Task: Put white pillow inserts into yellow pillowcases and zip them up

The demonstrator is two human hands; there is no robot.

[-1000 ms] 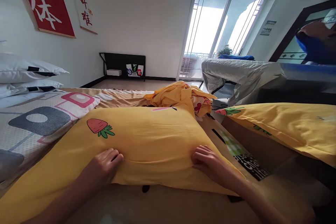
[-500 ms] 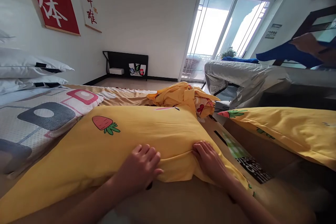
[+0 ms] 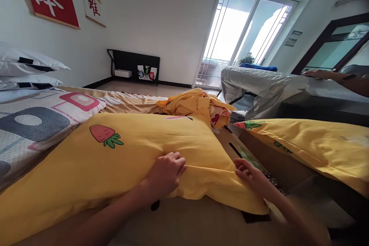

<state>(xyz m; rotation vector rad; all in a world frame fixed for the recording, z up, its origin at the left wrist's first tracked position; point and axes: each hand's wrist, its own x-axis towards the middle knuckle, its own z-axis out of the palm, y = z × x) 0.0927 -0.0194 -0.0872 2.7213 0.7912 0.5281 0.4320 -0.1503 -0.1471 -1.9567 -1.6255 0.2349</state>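
A yellow pillow (image 3: pixel 135 150) with a carrot print lies in front of me on the bed. My left hand (image 3: pixel 165 171) rests on its near edge with the fingers curled, pinching a fold of the yellow cover. My right hand (image 3: pixel 250 177) is at the pillow's right corner, its fingers bent and touching the fabric edge. A crumpled heap of yellow fabric (image 3: pixel 198 103) lies behind the pillow.
A second yellow pillow (image 3: pixel 311 146) lies at the right on a cardboard box (image 3: pixel 276 165). White pillows (image 3: pixel 25 69) are stacked at the left above a patterned sheet (image 3: pixel 43 115). Another person's arm (image 3: pixel 334 77) rests on a silver-covered surface (image 3: pixel 268 84) at the right.
My right hand slid rightward along the pillow's edge to its corner. My left hand moved from the left to the middle of the edge and grips the fabric. The other person's arm lowered.
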